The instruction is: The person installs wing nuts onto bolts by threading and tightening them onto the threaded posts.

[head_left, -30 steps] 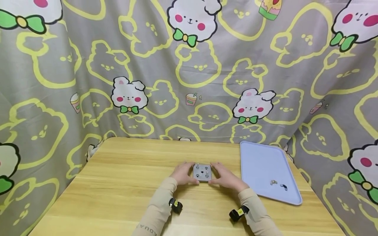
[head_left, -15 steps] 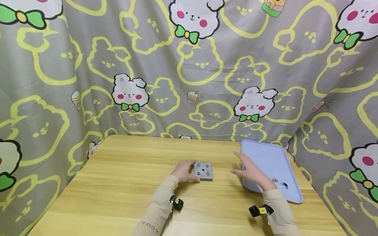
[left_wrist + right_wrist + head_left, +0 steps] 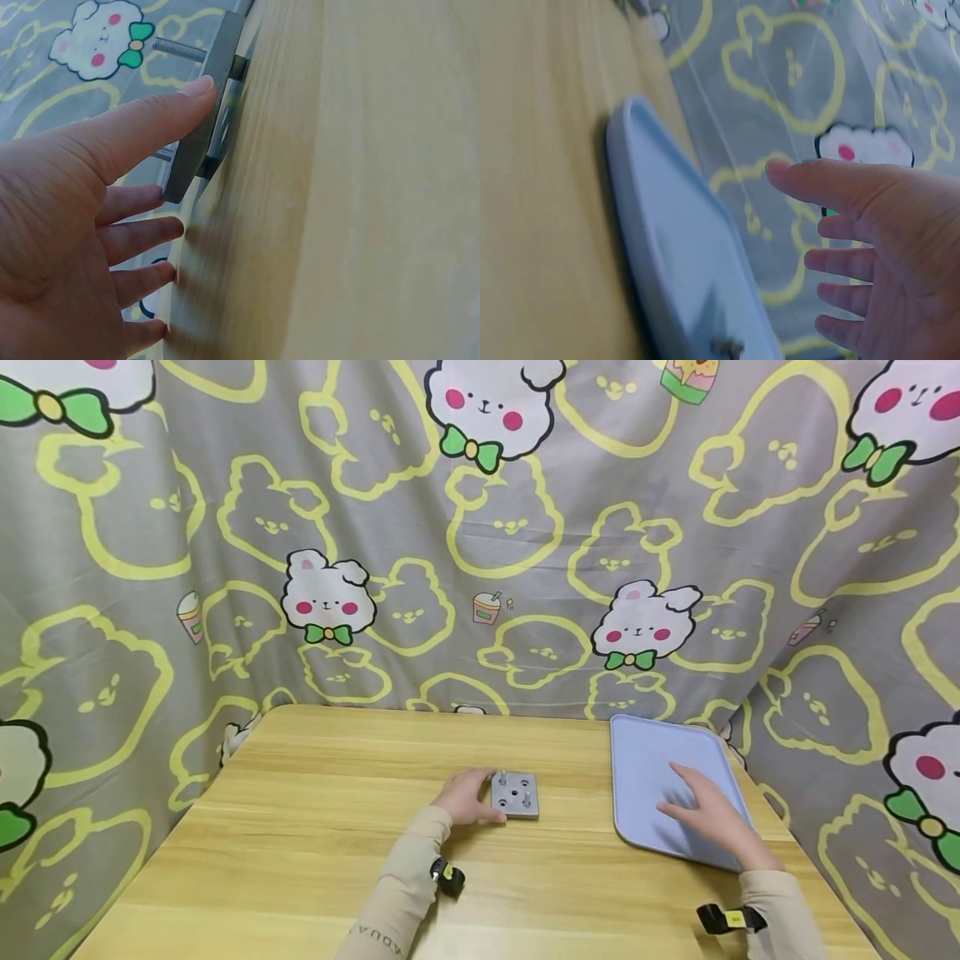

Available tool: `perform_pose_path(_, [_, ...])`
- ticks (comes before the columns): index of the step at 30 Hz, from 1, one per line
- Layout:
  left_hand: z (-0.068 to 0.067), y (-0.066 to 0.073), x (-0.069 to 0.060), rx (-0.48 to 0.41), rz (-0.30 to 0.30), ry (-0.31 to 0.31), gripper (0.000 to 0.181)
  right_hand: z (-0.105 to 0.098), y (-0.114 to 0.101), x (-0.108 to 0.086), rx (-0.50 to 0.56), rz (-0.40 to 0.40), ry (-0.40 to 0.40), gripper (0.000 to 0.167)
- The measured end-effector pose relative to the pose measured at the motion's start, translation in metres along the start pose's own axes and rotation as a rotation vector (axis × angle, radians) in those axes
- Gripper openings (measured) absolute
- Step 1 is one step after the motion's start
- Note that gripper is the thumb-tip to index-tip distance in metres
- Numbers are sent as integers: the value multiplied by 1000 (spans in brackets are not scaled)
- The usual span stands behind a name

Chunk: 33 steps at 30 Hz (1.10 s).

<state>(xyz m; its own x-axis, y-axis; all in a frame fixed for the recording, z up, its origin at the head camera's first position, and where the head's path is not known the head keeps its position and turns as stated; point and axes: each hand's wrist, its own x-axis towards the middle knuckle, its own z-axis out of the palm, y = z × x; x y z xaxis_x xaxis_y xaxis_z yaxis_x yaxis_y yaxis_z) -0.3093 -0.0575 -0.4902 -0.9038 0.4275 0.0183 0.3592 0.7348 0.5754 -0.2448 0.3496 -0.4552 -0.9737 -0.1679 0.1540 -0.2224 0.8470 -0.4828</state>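
Currently, at lower centre-left of my head feed, a beige sleeve (image 3: 401, 885) with a wrist camera (image 3: 449, 878) leads to the left hand (image 3: 467, 797). Just right of it, below the frame's centre on the wood-grain table (image 3: 337, 843), I have the square metal plate (image 3: 514, 808), two threaded studs (image 3: 527, 798) standing up from it. That hand grips the plate's left side: my left wrist feed puts the thumb (image 3: 150, 131) against its near edge and the index fingertip by its lower end, the other fingers spread below, off the metal. Farther right, the right hand (image 3: 708, 818) hovers over the pale blue tray (image 3: 641, 760), fingers extended and thumb apart, holding nothing, well apart from the plate. At the bottom of my right wrist feed, a small part (image 3: 727, 347) lies blurred on the tray, below those fingers.
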Motion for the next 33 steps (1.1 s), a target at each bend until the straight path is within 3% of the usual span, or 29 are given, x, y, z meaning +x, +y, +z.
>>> perform_pose_path(10, [3, 0, 1, -1, 7, 3, 94, -7, 47, -22, 22, 83, 13, 73])
perform_pose_path(17, [4, -3, 2, -3, -5, -6, 92, -2, 68, -26, 119, 114, 29, 69])
perform_pose_path(24, [4, -4, 0, -7, -2, -10, 92, 9, 79, -28, 101, 107, 56, 62])
perform_pose_path(29, [3, -2, -1, -15, 1, -3, 92, 15, 80, -26, 59, 65, 97, 46])
perform_pose_path(33, [2, -1, -1, -9, -1, -6, 92, 16, 77, -25, 63, 81, 112, 34])
